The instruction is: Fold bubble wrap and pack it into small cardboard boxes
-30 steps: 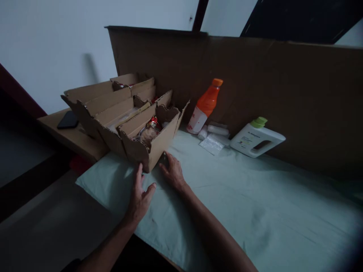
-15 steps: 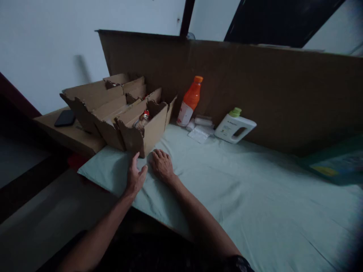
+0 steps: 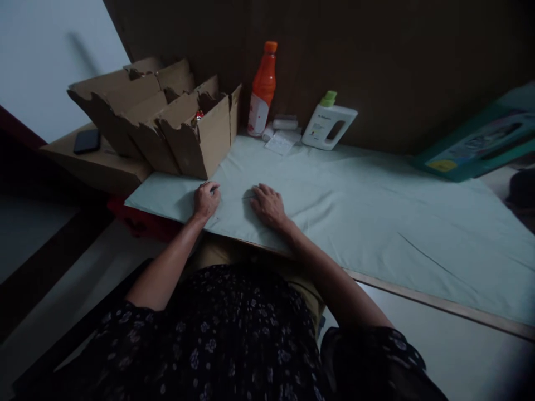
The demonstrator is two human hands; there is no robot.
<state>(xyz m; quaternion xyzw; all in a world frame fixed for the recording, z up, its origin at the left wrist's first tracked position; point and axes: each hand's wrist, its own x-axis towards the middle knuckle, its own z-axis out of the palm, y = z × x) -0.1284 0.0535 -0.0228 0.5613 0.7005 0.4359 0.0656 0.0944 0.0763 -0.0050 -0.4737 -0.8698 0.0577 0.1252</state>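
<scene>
My left hand (image 3: pixel 206 200) rests on the pale green cloth (image 3: pixel 351 223) near its front left edge, with the fingers curled in. A dark gap shows between thumb and fingers; I make out no object in it. Just behind that hand stands an open cardboard box (image 3: pixel 215 146) with several divided compartments and a small red and shiny item (image 3: pixel 198 116) inside. To the right, my right hand (image 3: pixel 270 206) lies palm down on the cloth, its fingers stretched out and holding nothing.
Along the brown cardboard panel (image 3: pixel 376 67) stand an orange bottle (image 3: pixel 263 83), clear plastic packets (image 3: pixel 283 141), a white jug with a green cap (image 3: pixel 328 127) and a large green container (image 3: pixel 468 142). A dark phone (image 3: pixel 87 141) lies on a cardboard surface at left.
The view has tilted down and shows more of my body. My hands have moved apart, the right one away from the box. My left hand's fingers, spread before, are curled now.
</scene>
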